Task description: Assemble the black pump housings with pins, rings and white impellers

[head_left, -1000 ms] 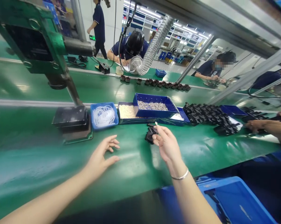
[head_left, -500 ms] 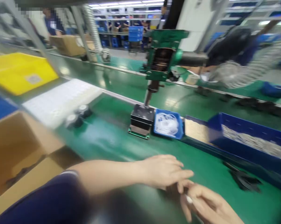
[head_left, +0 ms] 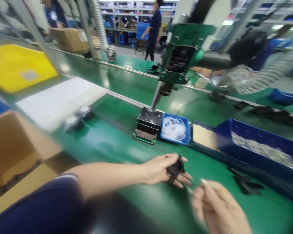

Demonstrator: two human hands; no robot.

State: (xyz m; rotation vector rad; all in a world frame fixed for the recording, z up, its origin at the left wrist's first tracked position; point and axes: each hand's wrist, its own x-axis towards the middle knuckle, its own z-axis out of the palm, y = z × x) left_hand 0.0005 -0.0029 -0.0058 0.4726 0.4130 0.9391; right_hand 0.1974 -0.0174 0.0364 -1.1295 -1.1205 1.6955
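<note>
On the upturned palm of my left hand (head_left: 158, 169) lies a round black plastic part (head_left: 176, 167), held under the thumb. Its centre looks hollow, and a short tab points down from it. To its right, apart from it, my right hand (head_left: 218, 204) pinches a small white piece (head_left: 203, 182) between thumb and finger. That piece is blurred and too small to name. Beyond my hands stands a black block fixture (head_left: 150, 120) under a green press head (head_left: 182, 55). Beside the block sits a blue tray of white rings (head_left: 175, 128).
Blue bins (head_left: 258, 152) of small pale parts line the right. A black part (head_left: 248, 183) lies before them. At left are two round black parts with white tops (head_left: 79, 118), a white sheet (head_left: 61, 97), an open cardboard box (head_left: 17, 139) and a yellow bin (head_left: 19, 68).
My left hand has turned palm up, bringing the black part into view. My right hand has drawn apart from it, still pinching the white piece. A person has come into view at the back.
</note>
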